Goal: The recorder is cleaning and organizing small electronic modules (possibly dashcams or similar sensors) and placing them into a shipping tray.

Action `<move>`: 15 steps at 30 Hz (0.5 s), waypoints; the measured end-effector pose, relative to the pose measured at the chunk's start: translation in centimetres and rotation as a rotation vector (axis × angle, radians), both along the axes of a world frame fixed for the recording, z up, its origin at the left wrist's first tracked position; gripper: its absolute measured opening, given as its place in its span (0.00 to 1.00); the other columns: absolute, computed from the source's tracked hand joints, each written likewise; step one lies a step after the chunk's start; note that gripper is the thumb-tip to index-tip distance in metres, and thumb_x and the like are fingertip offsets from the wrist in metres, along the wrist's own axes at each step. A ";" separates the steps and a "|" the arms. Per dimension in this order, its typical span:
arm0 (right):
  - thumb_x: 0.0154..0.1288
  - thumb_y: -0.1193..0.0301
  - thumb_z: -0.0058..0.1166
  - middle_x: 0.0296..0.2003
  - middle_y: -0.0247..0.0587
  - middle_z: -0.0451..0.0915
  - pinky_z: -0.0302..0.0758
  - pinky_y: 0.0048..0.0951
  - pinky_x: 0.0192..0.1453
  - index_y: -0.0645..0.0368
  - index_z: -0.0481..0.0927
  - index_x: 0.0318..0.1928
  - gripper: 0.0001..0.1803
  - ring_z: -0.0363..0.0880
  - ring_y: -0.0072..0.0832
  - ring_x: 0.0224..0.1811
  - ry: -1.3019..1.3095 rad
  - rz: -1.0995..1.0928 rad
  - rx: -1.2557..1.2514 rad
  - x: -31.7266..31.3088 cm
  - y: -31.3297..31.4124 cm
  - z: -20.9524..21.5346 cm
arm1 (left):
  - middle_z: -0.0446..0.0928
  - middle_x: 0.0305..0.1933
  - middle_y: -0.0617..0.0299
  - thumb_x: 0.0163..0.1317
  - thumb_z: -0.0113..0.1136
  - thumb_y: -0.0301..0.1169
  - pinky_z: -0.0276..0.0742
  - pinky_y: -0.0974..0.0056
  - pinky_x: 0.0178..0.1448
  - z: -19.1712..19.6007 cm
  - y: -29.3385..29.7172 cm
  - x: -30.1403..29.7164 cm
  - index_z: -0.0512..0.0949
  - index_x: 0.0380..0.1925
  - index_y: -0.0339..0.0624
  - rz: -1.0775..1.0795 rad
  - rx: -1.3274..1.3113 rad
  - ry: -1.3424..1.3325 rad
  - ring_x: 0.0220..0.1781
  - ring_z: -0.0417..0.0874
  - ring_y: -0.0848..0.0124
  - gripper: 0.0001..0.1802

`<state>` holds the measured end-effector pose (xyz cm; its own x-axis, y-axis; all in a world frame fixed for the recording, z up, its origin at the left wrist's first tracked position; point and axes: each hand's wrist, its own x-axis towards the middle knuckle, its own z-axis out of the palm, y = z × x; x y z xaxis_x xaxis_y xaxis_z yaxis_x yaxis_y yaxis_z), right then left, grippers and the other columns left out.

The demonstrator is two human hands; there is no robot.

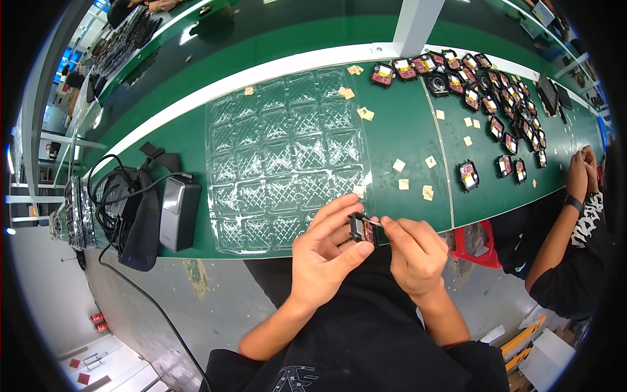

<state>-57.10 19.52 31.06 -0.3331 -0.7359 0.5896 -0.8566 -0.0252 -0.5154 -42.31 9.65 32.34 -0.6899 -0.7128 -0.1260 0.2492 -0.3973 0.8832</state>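
Observation:
My left hand (319, 262) grips a small black electronic housing (363, 230) by its edges, above the bench's front edge. Part of a reddish circuit board shows inside it. In my right hand (418, 258), thumb and fingers pinch a thin tool (370, 221), whose tip reaches the housing's upper side. Whether the tool is a pair of tweezers or a single rod, I cannot tell. Just beyond my left hand lies a clear plastic tray (277, 157) with a grid of pockets.
Many similar housings (471, 99) cluster at the far right of the green bench (405, 124). Small pale paper squares (398, 165) are scattered between. A black power bank (179, 212) and cables (108, 189) sit at left. A co-worker's arm (558, 228) rests at right.

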 end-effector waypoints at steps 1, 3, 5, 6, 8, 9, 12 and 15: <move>0.47 0.86 0.64 0.34 0.38 0.83 0.75 0.30 0.27 0.62 0.88 0.45 0.21 0.76 0.30 0.24 0.006 -0.001 -0.003 0.1 0.0 0.0 | 0.61 0.75 0.52 0.62 0.68 0.15 0.82 0.58 0.67 0.1 0.0 0.0 0.71 0.64 0.23 0.003 -0.018 0.006 0.66 0.79 0.58 0.30; 0.47 0.86 0.64 0.34 0.38 0.83 0.75 0.30 0.28 0.62 0.88 0.45 0.21 0.76 0.30 0.24 0.011 -0.003 -0.007 0.1 0.0 0.0 | 0.61 0.75 0.51 0.62 0.68 0.15 0.82 0.58 0.67 0.1 0.0 0.0 0.71 0.65 0.23 0.007 -0.036 0.012 0.67 0.79 0.57 0.30; 0.48 0.85 0.66 0.33 0.38 0.83 0.75 0.30 0.28 0.63 0.88 0.44 0.19 0.76 0.31 0.24 -0.006 -0.017 0.000 0.2 -0.1 0.1 | 0.61 0.75 0.51 0.62 0.68 0.16 0.83 0.57 0.67 0.2 -0.1 0.0 0.71 0.65 0.23 -0.003 -0.031 -0.001 0.67 0.79 0.57 0.30; 0.48 0.85 0.66 0.33 0.38 0.83 0.75 0.30 0.28 0.63 0.88 0.44 0.19 0.76 0.31 0.24 -0.007 -0.016 0.000 0.2 -0.1 0.1 | 0.61 0.75 0.51 0.62 0.68 0.16 0.83 0.57 0.67 0.2 -0.1 -0.1 0.71 0.65 0.23 -0.003 -0.032 -0.001 0.67 0.79 0.57 0.30; 0.50 0.85 0.68 0.33 0.38 0.83 0.75 0.30 0.28 0.63 0.88 0.44 0.18 0.77 0.31 0.25 -0.053 -0.029 -0.017 0.4 -0.2 0.2 | 0.61 0.75 0.51 0.62 0.69 0.16 0.83 0.58 0.66 0.1 0.0 -0.2 0.71 0.64 0.23 0.000 -0.013 0.015 0.66 0.79 0.58 0.30; 0.50 0.85 0.68 0.33 0.38 0.83 0.75 0.30 0.28 0.63 0.88 0.44 0.18 0.77 0.31 0.25 -0.053 -0.029 -0.017 0.4 -0.2 0.2 | 0.61 0.75 0.51 0.62 0.69 0.16 0.83 0.58 0.66 0.0 0.0 -0.1 0.71 0.64 0.23 0.000 -0.013 0.014 0.66 0.79 0.58 0.30; 0.51 0.85 0.69 0.33 0.38 0.83 0.75 0.30 0.28 0.63 0.88 0.44 0.17 0.77 0.32 0.25 -0.085 -0.039 -0.021 0.4 -0.2 0.2 | 0.61 0.75 0.51 0.62 0.69 0.17 0.83 0.58 0.66 -0.1 0.0 -0.1 0.71 0.64 0.23 -0.003 -0.003 0.002 0.66 0.79 0.59 0.31; 0.50 0.85 0.68 0.33 0.38 0.83 0.75 0.30 0.28 0.63 0.88 0.44 0.18 0.77 0.31 0.25 -0.072 -0.017 -0.028 0.3 -0.1 0.0 | 0.61 0.75 0.51 0.62 0.69 0.17 0.83 0.58 0.66 -0.2 0.1 -0.1 0.71 0.65 0.23 -0.008 -0.008 0.004 0.65 0.79 0.59 0.31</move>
